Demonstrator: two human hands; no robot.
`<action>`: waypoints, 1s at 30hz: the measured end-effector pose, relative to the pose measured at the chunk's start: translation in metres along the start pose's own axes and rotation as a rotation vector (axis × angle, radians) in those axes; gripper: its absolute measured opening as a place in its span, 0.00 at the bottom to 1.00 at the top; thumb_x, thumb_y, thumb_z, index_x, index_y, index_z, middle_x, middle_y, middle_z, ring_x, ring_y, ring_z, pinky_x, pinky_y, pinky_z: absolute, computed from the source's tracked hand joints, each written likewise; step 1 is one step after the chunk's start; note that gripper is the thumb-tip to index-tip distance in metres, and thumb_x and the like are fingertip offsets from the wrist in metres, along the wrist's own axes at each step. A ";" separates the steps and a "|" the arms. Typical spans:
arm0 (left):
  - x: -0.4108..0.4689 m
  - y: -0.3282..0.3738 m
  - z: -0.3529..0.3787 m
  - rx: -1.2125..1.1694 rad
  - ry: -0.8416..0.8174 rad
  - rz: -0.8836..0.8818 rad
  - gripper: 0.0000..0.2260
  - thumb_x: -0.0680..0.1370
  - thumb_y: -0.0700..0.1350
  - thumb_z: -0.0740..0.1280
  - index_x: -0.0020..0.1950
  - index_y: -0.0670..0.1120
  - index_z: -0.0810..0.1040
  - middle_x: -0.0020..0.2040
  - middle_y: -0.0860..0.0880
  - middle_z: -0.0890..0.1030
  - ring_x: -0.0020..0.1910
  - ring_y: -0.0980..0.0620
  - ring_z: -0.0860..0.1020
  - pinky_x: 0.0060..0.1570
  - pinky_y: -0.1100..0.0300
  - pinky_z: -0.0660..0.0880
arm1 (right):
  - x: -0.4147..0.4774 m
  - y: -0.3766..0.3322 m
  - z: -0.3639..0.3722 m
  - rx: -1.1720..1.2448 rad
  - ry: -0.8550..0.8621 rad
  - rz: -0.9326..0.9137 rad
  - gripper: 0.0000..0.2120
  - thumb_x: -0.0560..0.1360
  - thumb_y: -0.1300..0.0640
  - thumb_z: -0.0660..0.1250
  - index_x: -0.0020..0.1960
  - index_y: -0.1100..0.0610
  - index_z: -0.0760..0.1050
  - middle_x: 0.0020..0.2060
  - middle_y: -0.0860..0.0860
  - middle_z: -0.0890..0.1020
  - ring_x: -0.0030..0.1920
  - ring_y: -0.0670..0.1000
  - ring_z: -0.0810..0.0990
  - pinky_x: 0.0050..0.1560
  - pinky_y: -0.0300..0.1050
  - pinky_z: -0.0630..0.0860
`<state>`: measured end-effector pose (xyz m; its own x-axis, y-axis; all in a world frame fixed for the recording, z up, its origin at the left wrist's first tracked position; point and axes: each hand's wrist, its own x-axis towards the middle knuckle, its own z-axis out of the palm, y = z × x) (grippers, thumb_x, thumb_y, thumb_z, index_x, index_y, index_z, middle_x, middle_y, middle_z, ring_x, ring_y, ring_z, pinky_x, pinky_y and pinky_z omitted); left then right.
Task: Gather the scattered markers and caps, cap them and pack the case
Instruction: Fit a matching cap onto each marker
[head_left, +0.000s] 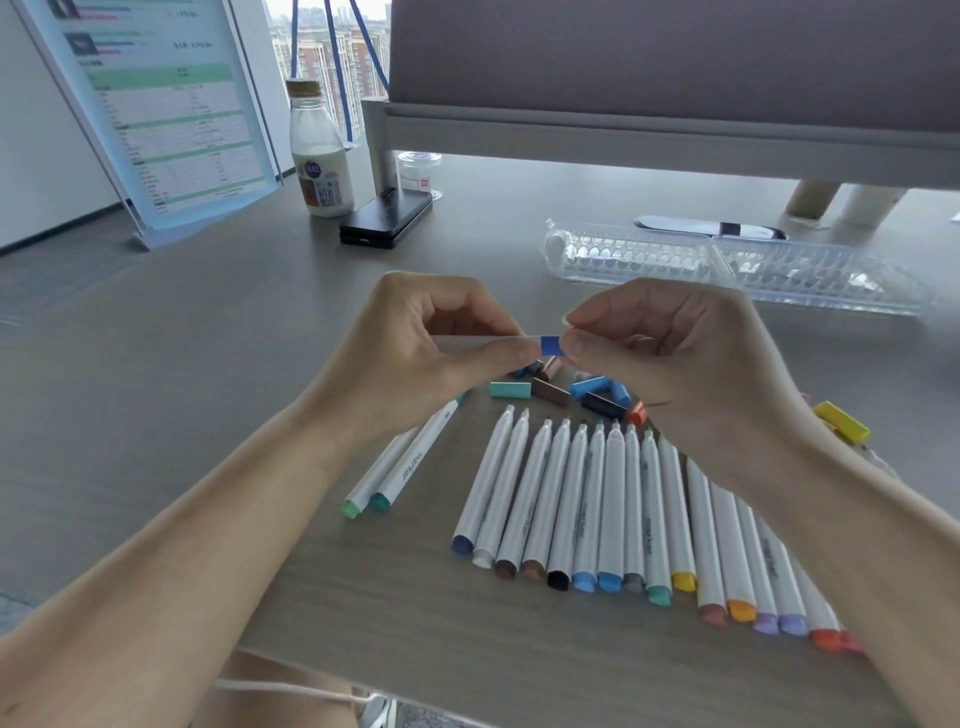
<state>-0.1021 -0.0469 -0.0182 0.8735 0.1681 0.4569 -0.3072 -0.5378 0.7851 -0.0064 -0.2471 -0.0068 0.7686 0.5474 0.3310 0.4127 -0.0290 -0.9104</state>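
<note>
- We can read "marker" printed along the barrel of one of the two markers lying to the left, whose near ends are green and teal; the same word shows on several barrels in the row, too small to read well.
- The bottle at the back left holds a white liquid and has a tan top. Its label has a blue round badge, but we cannot read the words.
- The sign behind it carries a table with green bands, its text too blurred to read.
- A small jar with a red-and-white label stands behind a black box; we cannot tell what it holds.
- The clear case lies open at the back right of the surface, with rows of moulded slots showing through it.
- Our hands are raised together above the surface. The left hand pinches the held marker, and the right hand pinches a blue cap at its tip.
- The row of markers lies side by side in front of us, uncapped tips pointing away and coloured ends near.
- Loose caps are heaped just beyond the tips, with a yellow cap off to the right.
</note>
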 end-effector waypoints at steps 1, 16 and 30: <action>0.000 0.000 0.001 0.001 -0.002 -0.007 0.03 0.74 0.42 0.79 0.43 0.44 0.86 0.37 0.47 0.86 0.34 0.50 0.81 0.34 0.57 0.75 | 0.000 0.001 0.001 -0.005 -0.002 0.002 0.07 0.72 0.66 0.77 0.45 0.55 0.85 0.38 0.49 0.88 0.39 0.49 0.87 0.46 0.39 0.83; -0.015 0.044 -0.025 0.806 -0.117 -0.245 0.16 0.71 0.64 0.68 0.33 0.53 0.80 0.30 0.58 0.80 0.32 0.59 0.79 0.31 0.63 0.72 | 0.003 -0.006 -0.005 0.010 0.045 0.125 0.08 0.82 0.53 0.67 0.50 0.51 0.85 0.45 0.46 0.88 0.49 0.46 0.87 0.56 0.44 0.83; -0.027 0.047 -0.008 0.951 -0.168 -0.437 0.16 0.75 0.65 0.69 0.42 0.54 0.73 0.41 0.54 0.78 0.40 0.53 0.76 0.38 0.55 0.73 | -0.001 -0.008 -0.004 0.023 0.004 0.207 0.16 0.83 0.46 0.61 0.50 0.52 0.85 0.46 0.46 0.88 0.50 0.48 0.87 0.59 0.50 0.82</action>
<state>-0.1433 -0.0701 0.0092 0.9002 0.4255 0.0932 0.4044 -0.8959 0.1842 -0.0090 -0.2506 0.0008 0.8377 0.5287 0.1369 0.2341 -0.1212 -0.9646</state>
